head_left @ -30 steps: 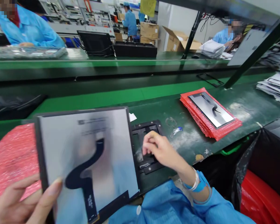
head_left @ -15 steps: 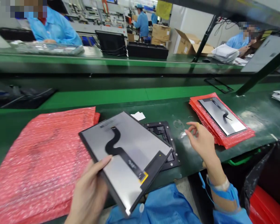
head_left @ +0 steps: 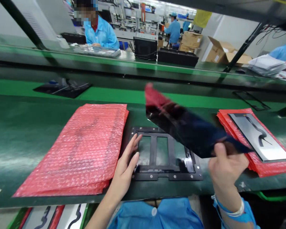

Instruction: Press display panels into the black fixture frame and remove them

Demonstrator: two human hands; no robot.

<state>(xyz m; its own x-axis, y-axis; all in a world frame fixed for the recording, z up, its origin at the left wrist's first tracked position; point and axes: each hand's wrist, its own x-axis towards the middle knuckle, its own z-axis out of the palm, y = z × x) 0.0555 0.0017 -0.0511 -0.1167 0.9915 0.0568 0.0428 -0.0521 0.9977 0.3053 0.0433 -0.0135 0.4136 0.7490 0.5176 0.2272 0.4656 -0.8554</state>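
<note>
Right hand (head_left: pixel 225 170) pinches dark panel (head_left: pixel 190 130), tilted above jig (head_left: pixel 164 154). Left hand (head_left: pixel 127 165), fingers spread flat, rests on jig's left edge beside red bubble wrap (head_left: pixel 83 143).

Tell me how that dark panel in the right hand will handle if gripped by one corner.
The panel looks thin, flat and unbent though the right hand pinches only one edge, so probably stiff and light. Its glossy face suggests it is slippery and likely fragile.

Right hand (head_left: pixel 225 168) gripping dark panel (head_left: pixel 190 130)
</note>
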